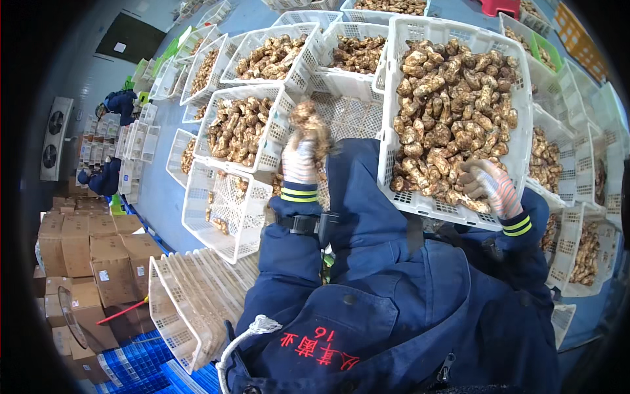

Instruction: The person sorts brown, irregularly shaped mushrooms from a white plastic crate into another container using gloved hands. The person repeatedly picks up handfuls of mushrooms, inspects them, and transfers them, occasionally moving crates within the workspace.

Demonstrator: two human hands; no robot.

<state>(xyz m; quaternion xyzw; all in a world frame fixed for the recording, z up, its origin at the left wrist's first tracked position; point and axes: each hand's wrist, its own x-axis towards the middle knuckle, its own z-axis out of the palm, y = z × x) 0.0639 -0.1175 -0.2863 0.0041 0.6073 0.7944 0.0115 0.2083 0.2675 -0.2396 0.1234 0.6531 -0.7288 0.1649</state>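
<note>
My left hand (299, 156), in a striped work glove, is blurred and has a few brown-and-white mushrooms (307, 120) in its grasp. It is over the gap between a crate of mushrooms (268, 147) on the left and my knee. On my right, a large white plastic crate (457, 29) tilts toward me across my leg, full of mushrooms (443, 118). Inside its near right corner, my right hand (485, 184), gloved alike, touches the mushrooms with bent fingers. Whether it grips one is hidden.
A nearly bare crate (211, 192) with a few mushrooms stands at left, near nested white crates (192, 295). More filled crates (275, 54) stand ahead and at right. Cardboard boxes (98, 246) are stacked far left. Two people (118, 106) in dark blue work farther off.
</note>
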